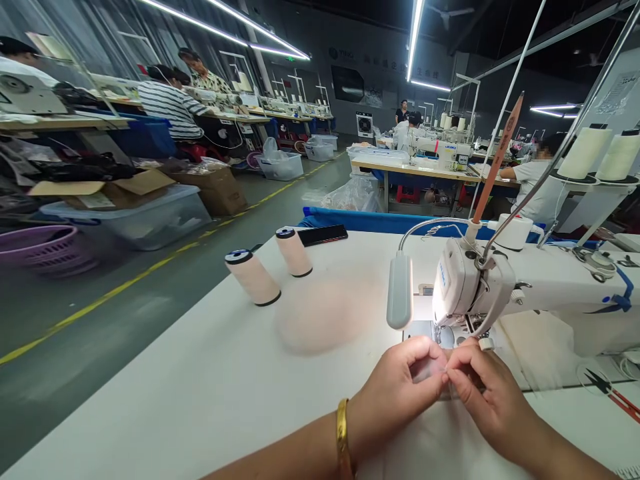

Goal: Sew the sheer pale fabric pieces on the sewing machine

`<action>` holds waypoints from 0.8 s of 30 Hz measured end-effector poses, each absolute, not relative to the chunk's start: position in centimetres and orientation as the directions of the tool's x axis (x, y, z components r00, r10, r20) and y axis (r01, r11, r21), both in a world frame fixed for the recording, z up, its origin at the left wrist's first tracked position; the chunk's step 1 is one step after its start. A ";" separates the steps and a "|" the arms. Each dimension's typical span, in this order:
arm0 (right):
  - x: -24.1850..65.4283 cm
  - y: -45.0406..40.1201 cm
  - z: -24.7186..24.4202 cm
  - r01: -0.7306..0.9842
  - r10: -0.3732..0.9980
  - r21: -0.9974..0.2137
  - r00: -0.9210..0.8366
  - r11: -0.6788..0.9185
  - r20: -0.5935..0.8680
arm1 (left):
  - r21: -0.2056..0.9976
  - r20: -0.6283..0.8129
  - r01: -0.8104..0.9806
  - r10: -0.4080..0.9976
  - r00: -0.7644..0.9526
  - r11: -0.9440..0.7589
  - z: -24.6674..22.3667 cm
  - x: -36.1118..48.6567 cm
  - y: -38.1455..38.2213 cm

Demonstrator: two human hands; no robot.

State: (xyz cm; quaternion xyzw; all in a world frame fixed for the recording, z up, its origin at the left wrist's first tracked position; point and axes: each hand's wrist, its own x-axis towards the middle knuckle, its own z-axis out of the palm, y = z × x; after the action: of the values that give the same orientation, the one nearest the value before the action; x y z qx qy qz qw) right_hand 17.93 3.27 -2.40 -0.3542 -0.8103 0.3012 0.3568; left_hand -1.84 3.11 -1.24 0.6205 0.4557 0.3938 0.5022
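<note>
Just in front of the needle area of a white sewing machine (467, 283), my left hand (400, 380) and my right hand (493, 400) meet fingertip to fingertip. Both are closed in a pinch on thin, sheer pale fabric (430, 368), most of it hidden by the fingers. A gold bangle (342, 430) circles my left wrist. The machine's needle and presser foot are partly covered by my hands. Another piece of sheer cream fabric (543, 343) lies under the machine arm, to the right.
Two pale pink thread cones (254, 279) (294, 252) and a dark phone (324, 235) are on the white table (190, 393). A blurred pale pink patch (325, 317) lies nearby. A grey lamp (400, 291) hangs left of the needle; red-handled snips (615, 395) rest at right. Other people sew beyond.
</note>
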 end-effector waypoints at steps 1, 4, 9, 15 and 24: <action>18.0 3.3 -2.4 0.351 0.808 -0.779 -0.499 0.520 0.314 | 0.985 0.007 0.166 0.961 0.277 -0.055 -1.2 -1.8 3.1; 18.0 3.6 -2.2 0.309 0.829 -0.870 -0.531 0.384 0.177 | 0.989 -0.025 0.149 0.959 0.282 -0.018 -1.2 -1.9 3.0; 18.1 3.8 -2.0 0.254 0.813 -0.936 -0.579 0.242 0.053 | 0.984 0.005 0.170 0.962 0.271 -0.053 -1.5 -2.0 3.1; 18.1 3.6 -2.5 0.378 0.853 -0.856 -0.505 0.353 0.129 | 0.979 0.079 0.163 0.963 0.259 -0.125 -1.6 -1.9 3.2; 18.3 3.8 -2.2 0.401 0.863 -0.835 -0.480 0.377 0.159 | 0.984 -0.137 0.151 0.940 0.312 0.093 -0.9 -2.1 3.4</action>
State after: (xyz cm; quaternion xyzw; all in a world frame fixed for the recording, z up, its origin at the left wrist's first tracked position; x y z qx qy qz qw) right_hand 18.26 3.76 -2.24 -0.4094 -0.7718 0.3797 0.3044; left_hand -2.11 3.44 -0.90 0.5770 0.4725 0.3471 0.5686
